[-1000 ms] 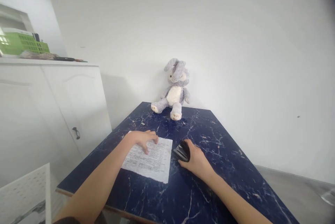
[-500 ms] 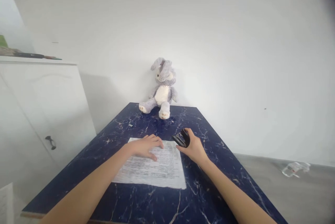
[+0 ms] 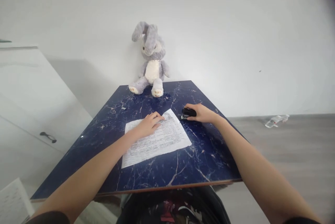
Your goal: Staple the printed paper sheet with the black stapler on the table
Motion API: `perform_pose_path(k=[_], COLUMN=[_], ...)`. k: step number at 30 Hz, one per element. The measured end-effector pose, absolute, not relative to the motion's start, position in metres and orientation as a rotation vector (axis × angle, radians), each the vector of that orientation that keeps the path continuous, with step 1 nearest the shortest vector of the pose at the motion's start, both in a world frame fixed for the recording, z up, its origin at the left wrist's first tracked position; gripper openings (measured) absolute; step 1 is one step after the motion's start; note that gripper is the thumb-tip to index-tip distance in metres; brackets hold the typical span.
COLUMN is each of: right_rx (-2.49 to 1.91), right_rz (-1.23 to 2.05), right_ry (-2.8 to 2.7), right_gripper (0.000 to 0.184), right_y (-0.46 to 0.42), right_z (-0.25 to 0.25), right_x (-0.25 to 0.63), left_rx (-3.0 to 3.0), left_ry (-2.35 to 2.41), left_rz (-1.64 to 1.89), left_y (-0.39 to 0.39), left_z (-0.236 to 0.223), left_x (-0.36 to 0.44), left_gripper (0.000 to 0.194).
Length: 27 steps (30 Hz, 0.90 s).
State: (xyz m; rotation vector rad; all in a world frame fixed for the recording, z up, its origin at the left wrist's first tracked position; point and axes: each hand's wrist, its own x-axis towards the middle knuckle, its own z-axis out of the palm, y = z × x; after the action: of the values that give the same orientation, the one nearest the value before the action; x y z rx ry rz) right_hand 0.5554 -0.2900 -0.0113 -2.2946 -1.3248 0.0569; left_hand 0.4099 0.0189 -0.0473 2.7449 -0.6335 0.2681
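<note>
text: none legible | paper (image 3: 162, 141): printed, too small to read

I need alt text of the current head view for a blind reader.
The left hand rests on printed paper; the right hand holds what looks like a black stapler beside it, on a blue marbled table. A grey plush rabbit sits at the far end.

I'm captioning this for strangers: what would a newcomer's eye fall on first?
Likely the grey toy rabbit, seated at the far end of the dark blue table. Next, the printed sheet under the left hand, and the black stapler in the right hand's grip, right of the sheet.
</note>
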Motion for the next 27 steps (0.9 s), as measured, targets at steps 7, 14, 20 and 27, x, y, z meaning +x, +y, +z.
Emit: perform_pose_path(k=[7, 14, 20, 27], right_rx=[-2.103, -2.123, -2.162, -2.149], right_rz=[0.295, 0.324, 0.303, 0.27], right_ry=[-1.518, -1.61, -1.62, -1.604], right_gripper=[0.033, 0.028, 0.025, 0.028], right_y=[-0.287, -0.281, -0.277, -0.273], right_z=[-0.008, 0.0, 0.001, -0.002], right_x=[0.552, 0.539, 0.531, 0.528], left_rx=[2.773, 2.713, 2.635, 2.657], left_ry=[-0.635, -0.906, -0.909, -0.932], left_rz=[0.412, 0.099, -0.123, -0.15], left_y=[0.018, -0.02, -0.029, -0.025], left_z=[-0.047, -0.03, -0.042, -0.04], left_x=[0.412, 0.389, 0.388, 0.385], left_gripper=[0.032, 0.043, 0.051, 0.053])
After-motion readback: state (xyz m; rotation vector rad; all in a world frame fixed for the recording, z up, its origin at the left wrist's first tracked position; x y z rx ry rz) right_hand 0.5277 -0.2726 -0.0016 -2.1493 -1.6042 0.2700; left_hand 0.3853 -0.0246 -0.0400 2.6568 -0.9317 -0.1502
